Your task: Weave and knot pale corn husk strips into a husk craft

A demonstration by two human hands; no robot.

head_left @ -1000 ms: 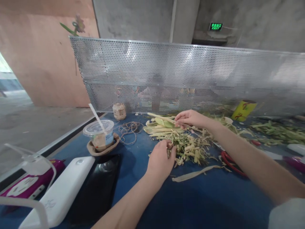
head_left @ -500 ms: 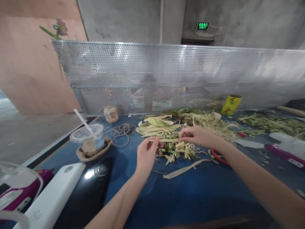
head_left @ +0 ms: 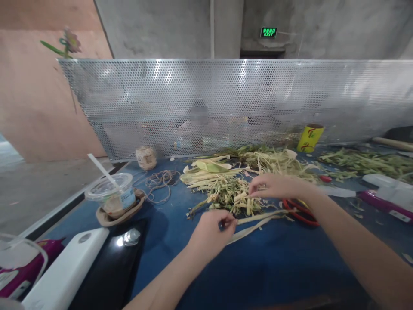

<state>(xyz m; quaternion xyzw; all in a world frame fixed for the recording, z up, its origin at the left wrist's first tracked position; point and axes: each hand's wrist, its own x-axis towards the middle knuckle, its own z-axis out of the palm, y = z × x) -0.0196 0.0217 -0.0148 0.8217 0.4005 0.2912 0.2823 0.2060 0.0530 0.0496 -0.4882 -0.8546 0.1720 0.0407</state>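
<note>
My left hand is closed near the front of the plant pile, its fingertips pinching the left end of a pale husk strip. That strip runs right toward red-handled scissors. Below it, another pale strip lies on the blue table. My right hand hovers at the right side of the heap of short cut pieces, fingers curled together; whatever they hold is too small to make out. Behind the heap lie long pale husks.
On the left are a lidded cup with straw in a cardboard holder, a twine tangle, a twine roll, a white power bank and a dark tablet. A yellow tube stands before the perforated screen.
My left hand has moved right and toward me, from the strip stretched between both hands to a strip on the table. My right hand has shifted slightly right. The view has shifted a little.
</note>
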